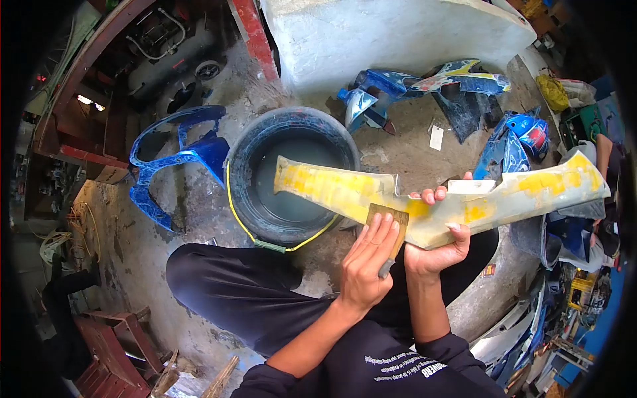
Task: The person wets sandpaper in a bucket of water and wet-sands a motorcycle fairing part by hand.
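A long motorcycle body panel (517,199), pale grey with worn yellow patches, stretches across in front of me. Its left end hangs over a black bucket (242,212) of cloudy water. My left hand (367,262) presses a brown piece of sandpaper (400,222) against the panel with its fingers laid flat over it; the thumb side is partly hidden. From below, my right hand (434,254) grips the panel near its middle, thumb on the near edge and fingertips showing at the far edge.
Blue motorcycle fairings lie around: a curved frame piece (146,205) left of the bucket, several parts (391,83) by the white wall (371,40), and another (507,149) on the right. Another person's arm (603,156) shows at the right edge. Wooden stools (119,351) stand lower left.
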Tool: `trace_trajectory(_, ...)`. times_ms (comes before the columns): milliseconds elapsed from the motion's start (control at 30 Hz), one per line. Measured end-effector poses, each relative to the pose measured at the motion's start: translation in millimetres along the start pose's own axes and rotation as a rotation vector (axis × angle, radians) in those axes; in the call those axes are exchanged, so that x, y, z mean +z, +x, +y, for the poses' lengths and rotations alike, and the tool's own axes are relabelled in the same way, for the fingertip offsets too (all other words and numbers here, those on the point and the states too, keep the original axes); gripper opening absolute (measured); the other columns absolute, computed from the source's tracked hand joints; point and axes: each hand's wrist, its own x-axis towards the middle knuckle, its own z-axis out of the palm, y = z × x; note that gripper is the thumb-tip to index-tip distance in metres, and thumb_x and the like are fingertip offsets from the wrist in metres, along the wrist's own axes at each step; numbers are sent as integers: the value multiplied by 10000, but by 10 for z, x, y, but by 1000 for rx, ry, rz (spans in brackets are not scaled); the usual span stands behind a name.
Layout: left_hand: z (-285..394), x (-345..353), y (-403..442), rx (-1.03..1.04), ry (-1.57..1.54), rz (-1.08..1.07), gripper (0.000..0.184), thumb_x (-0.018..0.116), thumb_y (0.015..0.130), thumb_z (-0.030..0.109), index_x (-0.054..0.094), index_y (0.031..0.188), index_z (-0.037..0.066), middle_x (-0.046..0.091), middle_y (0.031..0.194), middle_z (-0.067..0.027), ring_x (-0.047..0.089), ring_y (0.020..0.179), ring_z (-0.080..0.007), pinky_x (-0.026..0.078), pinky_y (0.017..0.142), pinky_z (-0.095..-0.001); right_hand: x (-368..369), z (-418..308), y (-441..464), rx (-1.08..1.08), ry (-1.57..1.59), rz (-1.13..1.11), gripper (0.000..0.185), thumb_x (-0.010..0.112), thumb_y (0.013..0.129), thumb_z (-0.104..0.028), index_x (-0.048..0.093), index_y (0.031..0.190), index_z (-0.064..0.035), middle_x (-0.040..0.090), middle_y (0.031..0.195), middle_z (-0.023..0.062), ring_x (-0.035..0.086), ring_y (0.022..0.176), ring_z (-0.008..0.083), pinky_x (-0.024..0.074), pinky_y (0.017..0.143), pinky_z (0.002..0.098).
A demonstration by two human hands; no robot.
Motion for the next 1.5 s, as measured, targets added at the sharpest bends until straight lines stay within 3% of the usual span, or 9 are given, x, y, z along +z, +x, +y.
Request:
trace_trajectory(133, -403, -85, 91, -104, 138, 117, 721, 450, 687, -129, 655, 1368, -10, 611, 1437, -228, 507, 1426, -376, 353, 1220, -498, -10, 12, -33, -7, -22, 3, 925, 584, 779, -211, 240, 1636, -148, 552, 1109, 140, 550, 1020, 272, 427, 1051, 503)
trace_trajectory(367, 98, -52, 26, 32, -18, -27, 662, 466, 722, -107, 676, 1342, -6, 629, 1415, -226, 531, 1407, -369, 378, 1209, -470, -12, 18, -28, 19, 42, 1, 944, 572, 778, -192, 213, 1651, -157, 561, 1098, 148, 552, 1025, 282, 426, 1053, 488)
trace_trajectory(500, -380, -110, 192, -129, 146, 133, 701, 527, 690, -109, 657, 1370, 1, 600, 1455, -213, 507, 1424, -376, 369, 1215, -490, -8, 44, -52, 40, 28, 29, 937, 569, 779, -183, 218, 1649, -159, 562, 1097, 150, 553, 1032, 283, 428, 1055, 488)
trace_trajectory(700, -7, -95, 44, 84, -8, -52, 736, 549, 648, -78, 666, 1368, 17, 597, 1460, -210, 505, 1430, -363, 376, 1214, -485, -56, 26, -26, 57, 21, -4, 925, 582, 788, -227, 234, 1642, -149, 548, 1122, 130, 558, 1037, 268, 428, 1055, 518)
trace_trajectory(833, -335, -130, 168, -115, 162, 113, 714, 529, 666, -98, 666, 1360, 1, 614, 1440, -209, 516, 1420, -370, 372, 1216, -474, 4, 50, -53, 72, 6, 13, 932, 571, 784, -219, 224, 1646, -152, 554, 1109, 135, 559, 1029, 273, 427, 1057, 517)
trace_trajectory(1033, -159, -202, 134, 98, 11, -26, 708, 530, 682, -95, 670, 1367, 20, 615, 1442, -199, 528, 1412, -360, 372, 1212, -487, 17, -6, -20, 86, 35, -8, 954, 574, 775, -212, 206, 1653, -148, 562, 1079, 141, 561, 1012, 277, 431, 1050, 509)
trace_trajectory(1133, -482, -270, 327, -116, 102, 122, 711, 492, 688, -139, 666, 1361, 9, 608, 1438, -216, 520, 1411, -375, 372, 1214, -468, 8, -6, -33, 110, -14, -9, 964, 592, 770, -235, 213, 1653, -154, 556, 1089, 116, 572, 1013, 250, 417, 1065, 552)
trace_trajectory(1367, -162, -216, 367, -16, 50, 66, 722, 415, 681, -182, 695, 1319, 9, 633, 1392, -237, 536, 1399, -359, 379, 1208, -439, 30, -56, 1, 79, -31, -43, 989, 600, 753, -233, 204, 1655, -137, 558, 1068, 118, 579, 986, 250, 414, 1058, 553)
trace_trajectory(1500, -513, -278, 456, -237, 145, 178, 698, 428, 681, -166, 694, 1307, -10, 640, 1386, -230, 537, 1399, -364, 375, 1204, -448, 12, -62, -42, 113, -45, -19, 991, 602, 750, -230, 209, 1654, -137, 553, 1069, 116, 571, 989, 246, 409, 1062, 548)
